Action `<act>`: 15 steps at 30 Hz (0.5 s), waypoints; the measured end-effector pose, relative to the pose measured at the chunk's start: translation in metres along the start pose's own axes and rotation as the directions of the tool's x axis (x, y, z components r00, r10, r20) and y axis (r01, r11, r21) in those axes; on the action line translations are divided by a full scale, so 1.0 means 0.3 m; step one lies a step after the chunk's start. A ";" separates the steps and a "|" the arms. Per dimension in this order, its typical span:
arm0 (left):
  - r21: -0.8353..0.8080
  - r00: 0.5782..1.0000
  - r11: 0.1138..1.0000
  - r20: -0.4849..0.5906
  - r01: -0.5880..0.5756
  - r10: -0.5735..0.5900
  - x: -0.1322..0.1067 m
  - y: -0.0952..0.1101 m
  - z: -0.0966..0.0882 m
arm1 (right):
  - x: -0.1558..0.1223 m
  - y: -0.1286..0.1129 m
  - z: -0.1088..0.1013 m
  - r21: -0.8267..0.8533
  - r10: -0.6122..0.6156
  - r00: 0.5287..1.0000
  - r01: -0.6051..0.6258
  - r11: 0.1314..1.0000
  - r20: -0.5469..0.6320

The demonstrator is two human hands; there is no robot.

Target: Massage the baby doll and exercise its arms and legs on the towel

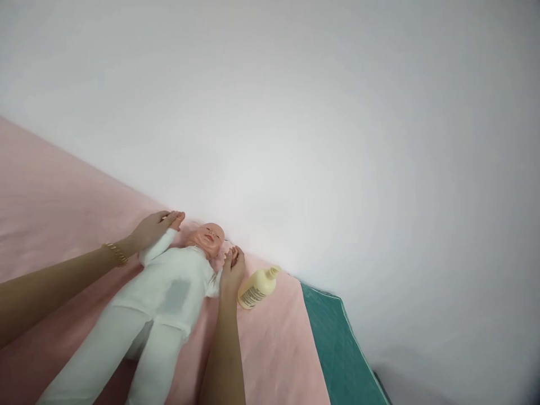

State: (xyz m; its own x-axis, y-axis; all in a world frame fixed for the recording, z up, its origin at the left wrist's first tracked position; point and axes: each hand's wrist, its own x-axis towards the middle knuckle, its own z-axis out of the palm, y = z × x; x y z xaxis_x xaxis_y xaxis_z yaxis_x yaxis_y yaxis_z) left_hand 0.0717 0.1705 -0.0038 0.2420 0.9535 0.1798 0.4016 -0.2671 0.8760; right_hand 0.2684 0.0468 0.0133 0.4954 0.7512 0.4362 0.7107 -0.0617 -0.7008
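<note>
A baby doll (pixel 181 281) in a white long-sleeved top and white trousers lies on its back on a pink sheet (pixel 278 349). Its head points toward the wall, and a grey patch marks the front of the top. My left hand (pixel 157 226), with a gold bracelet at the wrist, is closed around the doll's hand on the left. On the other side my right hand (pixel 233 267) is closed on the doll's other hand. Both doll arms are bent up beside the head. Just right of my right hand stands a pale yellow pump bottle (pixel 256 288), its printed label facing me.
A plain white wall (pixel 320 140) rises directly behind the doll's head and the bottle. To the right of the pink sheet, a green surface (pixel 337 343) shows, with its edge at the far right.
</note>
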 end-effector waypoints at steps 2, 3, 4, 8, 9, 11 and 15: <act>0.002 0.998 0.998 -0.039 0.058 -0.058 -0.035 0.019 -0.040 | -0.034 0.009 0.002 0.035 0.001 1.000 -0.001 0.999 -0.006; 0.006 0.996 0.998 -0.050 0.070 -0.070 -0.057 0.027 -0.062 | -0.056 0.013 -0.001 0.051 0.001 1.000 -0.001 0.999 -0.006; 0.013 0.996 0.997 -0.054 0.073 -0.072 -0.083 0.036 -0.084 | -0.080 0.016 -0.006 0.065 0.002 1.000 -0.001 0.998 -0.008; 0.094 0.999 0.995 -0.031 0.036 -0.034 -0.227 0.080 -0.166 | -0.199 0.027 -0.046 0.165 -0.004 0.999 0.010 0.986 -0.033; 0.125 0.999 0.991 -0.035 0.036 -0.032 -0.269 0.091 -0.182 | -0.234 0.030 -0.057 0.199 0.001 0.999 0.006 0.980 -0.036; 0.173 0.998 0.984 -0.046 0.049 -0.042 -0.345 0.103 -0.208 | -0.311 0.037 -0.076 0.242 0.035 0.999 -0.027 0.970 -0.029; 0.212 0.990 0.967 -0.060 0.138 -0.128 -0.441 0.062 -0.233 | -0.469 0.068 -0.096 0.190 0.081 0.995 -0.091 0.978 0.060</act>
State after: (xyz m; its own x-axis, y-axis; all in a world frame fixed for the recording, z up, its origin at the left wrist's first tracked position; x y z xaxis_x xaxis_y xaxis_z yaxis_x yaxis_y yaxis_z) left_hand -0.0146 0.0491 0.0199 0.1356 0.9864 0.0929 0.6095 -0.1570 0.7771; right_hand 0.2275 -0.0792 -0.0461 0.5208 0.7816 0.3433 0.5548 -0.0042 -0.8320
